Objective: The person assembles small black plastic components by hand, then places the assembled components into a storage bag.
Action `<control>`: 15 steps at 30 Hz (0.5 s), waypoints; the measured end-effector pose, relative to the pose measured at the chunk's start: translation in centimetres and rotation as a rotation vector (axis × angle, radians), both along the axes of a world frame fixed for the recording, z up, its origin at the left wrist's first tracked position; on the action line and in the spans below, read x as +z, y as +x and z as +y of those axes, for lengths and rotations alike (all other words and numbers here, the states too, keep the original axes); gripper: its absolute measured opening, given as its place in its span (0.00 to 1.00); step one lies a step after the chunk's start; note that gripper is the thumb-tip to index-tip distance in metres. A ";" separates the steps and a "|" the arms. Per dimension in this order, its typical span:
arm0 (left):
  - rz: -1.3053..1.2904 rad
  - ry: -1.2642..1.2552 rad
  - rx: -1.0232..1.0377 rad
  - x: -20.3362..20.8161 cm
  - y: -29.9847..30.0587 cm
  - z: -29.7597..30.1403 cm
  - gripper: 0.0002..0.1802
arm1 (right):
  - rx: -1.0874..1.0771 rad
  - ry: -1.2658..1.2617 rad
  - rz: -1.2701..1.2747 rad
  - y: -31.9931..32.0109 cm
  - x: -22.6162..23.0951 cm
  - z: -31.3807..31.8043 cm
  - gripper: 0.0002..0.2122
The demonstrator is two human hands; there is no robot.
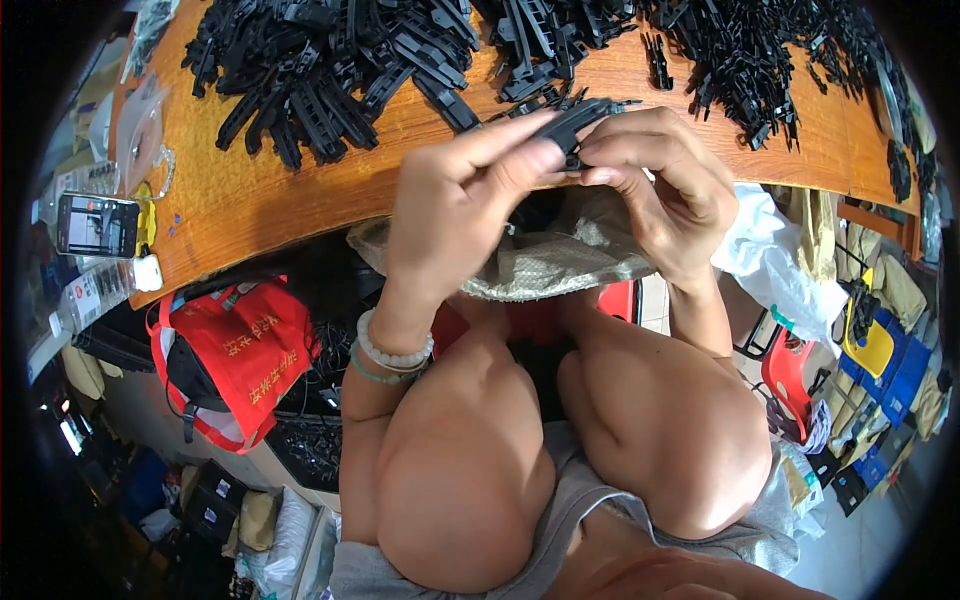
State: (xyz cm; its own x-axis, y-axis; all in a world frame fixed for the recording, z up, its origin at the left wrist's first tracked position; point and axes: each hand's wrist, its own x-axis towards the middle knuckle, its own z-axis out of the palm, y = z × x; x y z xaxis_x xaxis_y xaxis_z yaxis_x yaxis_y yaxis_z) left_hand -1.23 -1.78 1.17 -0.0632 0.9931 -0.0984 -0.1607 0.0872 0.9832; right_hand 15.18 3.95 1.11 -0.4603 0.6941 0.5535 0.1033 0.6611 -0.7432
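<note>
Tabletop [225, 195] bright | glare on right knee [690, 460] | lower left dim | edges fisheye-bent

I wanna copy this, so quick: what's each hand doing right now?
Left hand: closed, holding a black plastic part.
Right hand: curled in at the part's end; whether it grips anything cannot be told.

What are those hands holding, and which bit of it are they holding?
A long black plastic piece. The left hand pinches its left end. The right hand is at its lower side, but what its fingertips grip is too small to tell.
</note>
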 end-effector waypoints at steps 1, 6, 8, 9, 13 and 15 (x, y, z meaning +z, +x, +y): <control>0.169 0.013 -0.059 0.4 -0.1 -0.3 0.20 | -0.034 0.006 0.024 0.0 -0.1 -0.1 0.06; 0.578 0.386 -0.029 -0.1 -0.1 -0.1 0.20 | -0.044 0.055 0.020 0.1 -0.4 0.0 0.07; 0.592 0.379 -0.053 -0.1 -0.4 -0.1 0.20 | -0.030 0.078 0.014 0.0 -0.4 0.2 0.08; 0.593 0.397 -0.065 -0.1 -0.5 -0.1 0.19 | -0.070 0.107 -0.024 -0.2 -0.1 0.5 0.10; 0.600 0.441 -0.067 -0.2 -0.7 -0.1 0.18 | -0.002 0.023 -0.111 0.1 0.0 0.4 0.13; 0.584 0.419 -0.074 0.0 -0.5 -0.1 0.18 | 0.001 0.026 -0.143 0.2 0.0 0.4 0.13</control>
State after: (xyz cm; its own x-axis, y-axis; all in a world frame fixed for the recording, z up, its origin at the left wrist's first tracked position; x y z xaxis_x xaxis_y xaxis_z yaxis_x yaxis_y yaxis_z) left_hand -1.76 -1.84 1.17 0.0799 0.9438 0.3208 0.3932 -0.3256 0.8599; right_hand 15.37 4.39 1.07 -0.5364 0.6799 0.5000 0.2068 0.6803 -0.7032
